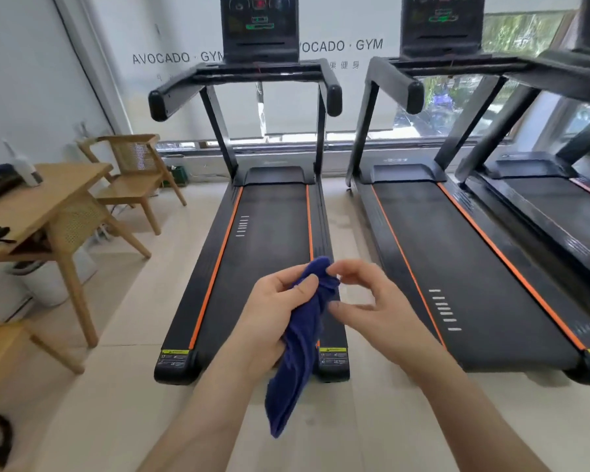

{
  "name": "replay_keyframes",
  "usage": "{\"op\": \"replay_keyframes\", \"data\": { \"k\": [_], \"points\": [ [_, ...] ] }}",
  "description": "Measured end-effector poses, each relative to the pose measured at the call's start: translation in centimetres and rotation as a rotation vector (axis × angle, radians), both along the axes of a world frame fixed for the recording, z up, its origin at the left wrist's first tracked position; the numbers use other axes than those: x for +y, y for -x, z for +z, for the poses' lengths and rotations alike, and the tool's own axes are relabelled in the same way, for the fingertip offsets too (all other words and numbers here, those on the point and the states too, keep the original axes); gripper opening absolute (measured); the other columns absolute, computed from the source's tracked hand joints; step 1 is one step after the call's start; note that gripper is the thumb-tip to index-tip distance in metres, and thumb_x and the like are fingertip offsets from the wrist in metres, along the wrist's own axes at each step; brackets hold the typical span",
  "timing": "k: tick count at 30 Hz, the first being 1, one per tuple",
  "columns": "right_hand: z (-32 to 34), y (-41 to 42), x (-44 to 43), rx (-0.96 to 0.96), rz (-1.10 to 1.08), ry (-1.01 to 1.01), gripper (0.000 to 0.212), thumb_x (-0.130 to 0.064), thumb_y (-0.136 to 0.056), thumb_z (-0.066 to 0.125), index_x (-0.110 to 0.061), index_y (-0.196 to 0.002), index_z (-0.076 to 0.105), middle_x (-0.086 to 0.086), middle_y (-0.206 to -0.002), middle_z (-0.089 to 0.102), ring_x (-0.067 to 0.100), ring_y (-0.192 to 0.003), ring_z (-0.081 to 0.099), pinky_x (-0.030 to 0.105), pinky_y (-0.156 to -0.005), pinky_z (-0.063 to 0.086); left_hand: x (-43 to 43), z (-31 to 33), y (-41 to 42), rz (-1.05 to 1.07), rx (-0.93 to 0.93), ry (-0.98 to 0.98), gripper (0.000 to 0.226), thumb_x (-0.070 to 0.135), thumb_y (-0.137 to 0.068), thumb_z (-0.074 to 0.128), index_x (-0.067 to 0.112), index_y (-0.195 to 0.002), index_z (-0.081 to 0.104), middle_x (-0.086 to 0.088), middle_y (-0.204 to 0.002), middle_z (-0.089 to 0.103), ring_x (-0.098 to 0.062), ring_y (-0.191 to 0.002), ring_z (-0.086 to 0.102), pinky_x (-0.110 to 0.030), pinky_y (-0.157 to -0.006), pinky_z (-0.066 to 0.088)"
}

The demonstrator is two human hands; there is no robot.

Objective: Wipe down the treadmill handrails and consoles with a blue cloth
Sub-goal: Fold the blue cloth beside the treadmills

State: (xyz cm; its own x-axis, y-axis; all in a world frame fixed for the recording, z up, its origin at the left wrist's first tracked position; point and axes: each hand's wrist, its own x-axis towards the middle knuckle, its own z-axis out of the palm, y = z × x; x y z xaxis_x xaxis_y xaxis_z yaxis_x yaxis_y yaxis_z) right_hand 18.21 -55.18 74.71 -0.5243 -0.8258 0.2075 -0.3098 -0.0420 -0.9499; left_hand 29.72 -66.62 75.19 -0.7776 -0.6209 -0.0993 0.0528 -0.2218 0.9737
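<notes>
A dark blue cloth [298, 352] hangs bunched from my left hand [276, 311], which grips it near its top. My right hand [368, 301] is beside the cloth's top, fingers curled and apart, its fingertips at the cloth's edge without a clear hold. Both hands are low in the middle, above the rear end of the left treadmill [269, 233]. That treadmill's black handrails [171, 97] and console [259, 25] stand far ahead. A second treadmill [457, 250] with its handrail [399, 83] and console [441, 22] is to the right.
A third treadmill [552, 206] shows at the right edge. A wooden table [38, 206] with a spray bottle [28, 168] and wooden chairs [133, 178] fill the left side. Tiled floor [116, 386] lies behind the treadmills, and a frosted window wall closes off the far end.
</notes>
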Motion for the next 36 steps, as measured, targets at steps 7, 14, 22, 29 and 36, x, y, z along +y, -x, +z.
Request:
{"op": "replay_keyframes", "data": {
  "k": [7,14,22,29,36],
  "points": [
    [-2.0,5.9,-12.1,0.229,0.116,-0.142,0.022,-0.015,-0.085,0.072,-0.036,-0.086,0.066,-0.011,-0.087,0.066,0.006,-0.084,0.061,0.026,-0.071,0.052,-12.4,-1.9,3.0,-0.053,-0.075,0.073,0.026,0.024,-0.097,0.051,0.017,-0.113,0.070,-0.008,-0.105,0.073,-0.024,-0.099,0.068,-0.030,-0.080,0.055],
    [-1.8,15.6,-25.8,0.374,-0.001,-0.117,0.013,-0.026,-0.090,0.066,-0.026,-0.078,0.072,-0.008,-0.074,0.067,0.010,-0.070,0.061,0.031,-0.067,0.051,-27.9,-2.3,9.3,-0.045,-0.313,0.455,0.023,0.013,-0.087,0.070,0.035,-0.095,0.071,0.011,-0.091,0.071,-0.012,-0.091,0.066,-0.030,-0.080,0.056],
    [1.7,23.1,-42.1,-0.070,0.016,0.010,0.007,-0.010,-0.085,0.071,-0.014,-0.084,0.076,0.002,-0.081,0.073,0.010,-0.074,0.063,0.026,-0.069,0.048,-43.7,0.0,16.4,0.206,-0.053,0.409,0.015,-0.003,-0.084,0.068,0.009,-0.091,0.062,-0.014,-0.086,0.068,-0.023,-0.079,0.065,-0.032,-0.070,0.053],
    [1.0,30.4,-58.6,0.360,-0.120,0.021,0.019,0.004,-0.076,0.075,-0.015,-0.078,0.074,-0.005,-0.087,0.068,0.009,-0.079,0.063,0.026,-0.063,0.053,-59.7,0.0,25.1,-0.015,-0.227,0.349,0.009,0.022,-0.088,0.068,0.024,-0.092,0.075,-0.001,-0.091,0.074,-0.021,-0.090,0.069,-0.035,-0.084,0.054],
    [8.3,37.6,-75.4,-0.668,-0.050,-0.004,0.031,0.015,-0.083,0.043,-0.010,-0.076,0.060,0.009,-0.080,0.058,0.019,-0.067,0.054,0.023,-0.056,0.046,-76.1,6.0,33.2,-0.164,-0.006,-0.085,0.022,0.030,-0.088,0.058,0.013,-0.083,0.071,-0.008,-0.087,0.071,-0.017,-0.080,0.067,-0.025,-0.065,0.051]
  ]
}}
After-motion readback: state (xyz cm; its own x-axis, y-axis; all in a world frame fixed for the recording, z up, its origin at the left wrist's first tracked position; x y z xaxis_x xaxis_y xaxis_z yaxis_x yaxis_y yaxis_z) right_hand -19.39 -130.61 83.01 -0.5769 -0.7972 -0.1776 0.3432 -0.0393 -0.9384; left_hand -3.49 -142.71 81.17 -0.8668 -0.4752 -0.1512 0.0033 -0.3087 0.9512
